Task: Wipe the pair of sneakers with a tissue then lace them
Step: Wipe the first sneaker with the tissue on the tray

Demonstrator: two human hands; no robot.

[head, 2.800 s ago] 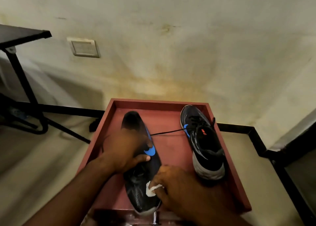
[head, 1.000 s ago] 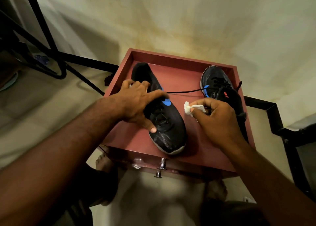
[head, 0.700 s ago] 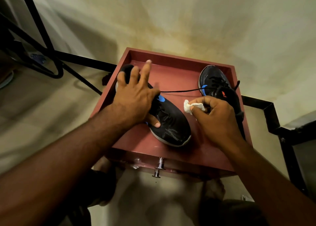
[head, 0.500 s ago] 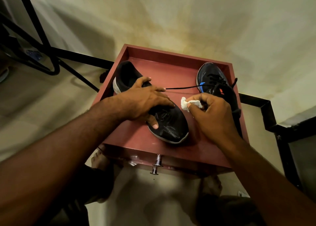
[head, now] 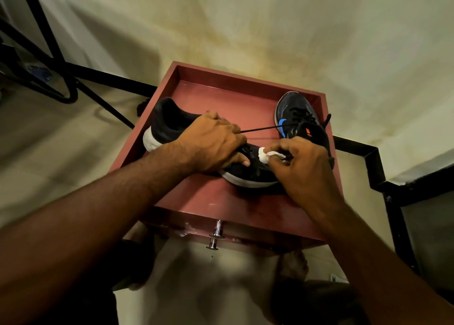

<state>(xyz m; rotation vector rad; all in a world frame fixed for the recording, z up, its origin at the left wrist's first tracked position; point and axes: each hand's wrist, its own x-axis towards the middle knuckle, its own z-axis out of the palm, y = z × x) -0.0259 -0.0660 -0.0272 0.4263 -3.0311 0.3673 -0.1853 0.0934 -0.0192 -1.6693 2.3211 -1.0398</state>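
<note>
A: Footwear, count?

B: Two. Item one: black mesh sneaker with white sole and blue side mark point(head: 172, 125), lying across the red wooden drawer-like tray point(head: 221, 202), heel toward the tray's left wall, toe toward the middle. Item two: black sneaker with blue mark and orange tongue logo point(head: 294, 111), in the tray's far right corner, just beyond the right hand's knuckles.

A: Hands?

B: Two, both bare. The left hand point(head: 213, 145) is clamped over the midsection of item one, fingers curled across the top and thumb down its near side. The right hand point(head: 302, 167) pinches one small wad of white tissue point(head: 264, 155) between thumb and fingertips.

A: Tissue position relative to the holds?

B: It sticks out left of the right hand's pinch, at the laced front of item one, just right of the left thumb. Whether it presses the fabric, I cannot tell.

A: Laces?

B: One loose black shoelace point(head: 260, 129) counted, stretched from under the left hand's knuckles across to item two, passing above the tissue. Item two shows lacing on its front; the number of rows is too dark to count.

A: Fittings?

B: One shiny metal knob point(head: 216, 236) on the tray's front face, below and between both wrists.

A: Surroundings?

B: One black metal frame point(head: 44, 62), well left of the left forearm. One pale stained wall point(head: 270, 30) behind the tray.
</note>
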